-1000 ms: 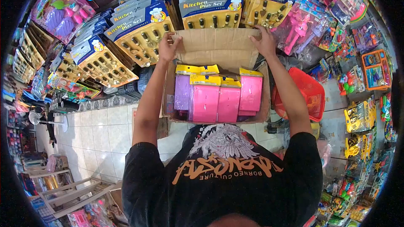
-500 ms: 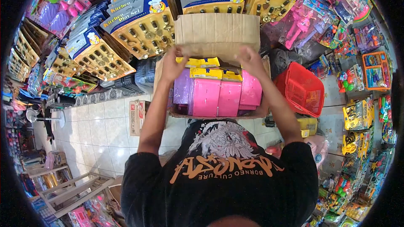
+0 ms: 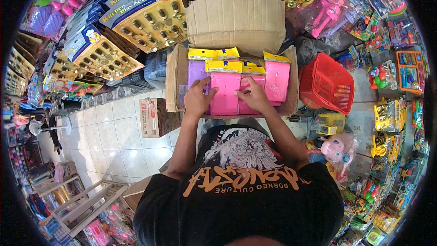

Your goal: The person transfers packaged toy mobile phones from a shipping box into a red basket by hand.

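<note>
An open cardboard box point(image 3: 175, 79) holds pink and purple packs with yellow header cards. My left hand point(image 3: 198, 98) rests on the left edge of a pink pack point(image 3: 224, 93), next to a purple pack point(image 3: 196, 72), with its thumb and fingers apart. My right hand point(image 3: 253, 95) is at the same pack's right edge, thumb and fingers pinched on it. Another pink pack point(image 3: 276, 79) leans at the box's right side, its yellow card raised. The back flap point(image 3: 235, 25) of the box stands up behind the packs.
Carded kitchen play sets point(image 3: 150, 23) stand behind and left. A red basket point(image 3: 327, 84) is right of the box. A small carton point(image 3: 159, 118) lies on the tiled floor at left. Bagged toys hang along the right, and a wooden rack point(image 3: 91, 205) is at lower left.
Both hands have come down from the box's back flap onto the pink pack. The right-hand pink pack's yellow card now shows, and the view has shifted slightly.
</note>
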### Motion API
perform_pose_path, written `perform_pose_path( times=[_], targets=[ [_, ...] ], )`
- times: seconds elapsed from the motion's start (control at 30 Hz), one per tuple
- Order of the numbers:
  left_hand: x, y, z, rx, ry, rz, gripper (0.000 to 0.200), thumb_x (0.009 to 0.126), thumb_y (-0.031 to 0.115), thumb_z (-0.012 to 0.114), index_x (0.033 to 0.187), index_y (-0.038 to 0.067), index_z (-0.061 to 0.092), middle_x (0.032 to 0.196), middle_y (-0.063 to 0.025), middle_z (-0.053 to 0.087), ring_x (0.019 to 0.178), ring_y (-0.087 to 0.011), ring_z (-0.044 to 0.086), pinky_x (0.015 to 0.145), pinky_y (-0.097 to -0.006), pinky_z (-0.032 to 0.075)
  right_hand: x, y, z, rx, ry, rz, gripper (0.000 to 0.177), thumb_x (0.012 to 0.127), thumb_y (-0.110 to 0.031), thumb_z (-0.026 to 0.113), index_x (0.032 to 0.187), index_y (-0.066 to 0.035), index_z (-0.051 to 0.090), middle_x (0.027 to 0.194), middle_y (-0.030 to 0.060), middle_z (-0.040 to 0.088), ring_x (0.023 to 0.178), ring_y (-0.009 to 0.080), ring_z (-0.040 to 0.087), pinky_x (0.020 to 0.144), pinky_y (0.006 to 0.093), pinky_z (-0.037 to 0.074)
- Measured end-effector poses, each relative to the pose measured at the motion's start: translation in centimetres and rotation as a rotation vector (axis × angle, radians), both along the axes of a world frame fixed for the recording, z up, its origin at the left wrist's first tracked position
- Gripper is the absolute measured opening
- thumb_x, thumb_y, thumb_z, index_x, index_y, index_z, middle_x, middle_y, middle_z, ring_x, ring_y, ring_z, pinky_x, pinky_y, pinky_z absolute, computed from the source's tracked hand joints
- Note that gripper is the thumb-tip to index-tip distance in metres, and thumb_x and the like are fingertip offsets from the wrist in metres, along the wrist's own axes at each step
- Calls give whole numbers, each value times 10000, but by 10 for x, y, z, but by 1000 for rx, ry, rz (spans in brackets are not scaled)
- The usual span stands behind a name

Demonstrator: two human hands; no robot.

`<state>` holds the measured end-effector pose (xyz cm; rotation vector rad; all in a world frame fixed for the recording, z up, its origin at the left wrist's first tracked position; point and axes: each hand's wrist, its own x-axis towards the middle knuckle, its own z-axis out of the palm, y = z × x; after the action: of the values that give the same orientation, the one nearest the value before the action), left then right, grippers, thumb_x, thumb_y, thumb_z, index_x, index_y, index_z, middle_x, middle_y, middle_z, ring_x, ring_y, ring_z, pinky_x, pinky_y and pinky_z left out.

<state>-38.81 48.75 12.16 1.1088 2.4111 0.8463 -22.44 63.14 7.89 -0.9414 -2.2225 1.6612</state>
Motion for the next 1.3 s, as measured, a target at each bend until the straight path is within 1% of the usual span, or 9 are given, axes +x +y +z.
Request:
perform_pose_path(
  times=[0.33, 0.63, 0.77, 0.87, 0.97, 1.07, 1.17, 1.23, 1.3],
  targets=[
    [9, 14, -3, 441, -93, -8, 433, 738, 160, 718, 1129, 50, 570, 871, -150, 639, 772, -247, 638, 682, -334, 501, 0, -11, 4, -186, 223, -219, 386, 770, -142, 708, 1041, -11, 465, 857, 122, 622, 744, 169, 630, 617, 258, 493],
    [30, 37, 33, 603, -591, -139, 396, 850, 125, 615, 1222, 48, 504, 943, -111, 644, 858, -146, 611, 714, -272, 490, 6, -20, 50, 184, 370, -161, 763, 712, -206, 765, 1285, -42, 288, 1258, 153, 409, 1186, 243, 410, 990, 414, 337],
    [32, 40, 13, 668, -730, -339, 407, 885, 130, 560, 1263, 18, 464, 1034, -104, 614, 934, -134, 571, 809, -290, 457, 13, -6, 35, -65, 505, -210, 710, 750, -169, 693, 1315, -33, 285, 1258, 160, 414, 1181, 244, 423, 974, 374, 368],
    [30, 45, -6, 722, -654, -160, 385, 897, 151, 551, 1253, 30, 469, 985, -72, 614, 909, -122, 560, 798, -262, 447, 26, -7, 44, -669, 532, -229, 489, 843, -213, 480, 1268, 6, 378, 1131, 125, 539, 987, 196, 570, 887, 326, 446],
    [33, 38, -11, 572, -902, -145, 319, 921, 193, 519, 1201, 42, 492, 973, -39, 595, 909, -100, 538, 794, -227, 429, 26, -14, 36, -751, 500, -184, 454, 862, -203, 463, 1249, 26, 402, 1112, 112, 552, 931, 186, 591, 849, 311, 464],
    [24, 29, -37, 428, -1139, -87, 268, 944, 240, 481, 1138, 58, 511, 892, 15, 561, 813, -59, 503, 731, -200, 409, 17, -17, 25, -425, 420, -135, 458, 909, -300, 440, 1240, 17, 423, 1164, 157, 512, 1064, 196, 514, 931, 326, 393],
    [23, 23, -36, 620, -1155, 59, 259, 952, 268, 465, 1113, 70, 509, 796, 57, 509, 708, -29, 440, 644, -194, 373, 14, -16, 28, -83, 363, -219, 534, 894, -395, 493, 1244, 2, 423, 1202, 196, 457, 1182, 260, 402, 1025, 379, 277],
    [26, 20, -3, 735, -966, 319, 243, 954, 278, 461, 1089, 83, 512, 732, 79, 460, 642, -15, 380, 565, -193, 317, 20, -13, 22, 355, -63, -259, 659, 828, -431, 586, 1285, -2, 382, 1254, 220, 407, 1205, 329, 364, 1032, 418, 260],
    [5, 2, -22, 584, -907, 325, 267, 953, 294, 460, 1100, 74, 503, 811, 55, 497, 690, -19, 415, 597, -199, 350, 20, -17, -2, 406, -185, -230, 866, 732, -499, 667, 1351, -30, 283, 1342, 250, 294, 1255, 396, 266, 1021, 507, 248]
  ],
)
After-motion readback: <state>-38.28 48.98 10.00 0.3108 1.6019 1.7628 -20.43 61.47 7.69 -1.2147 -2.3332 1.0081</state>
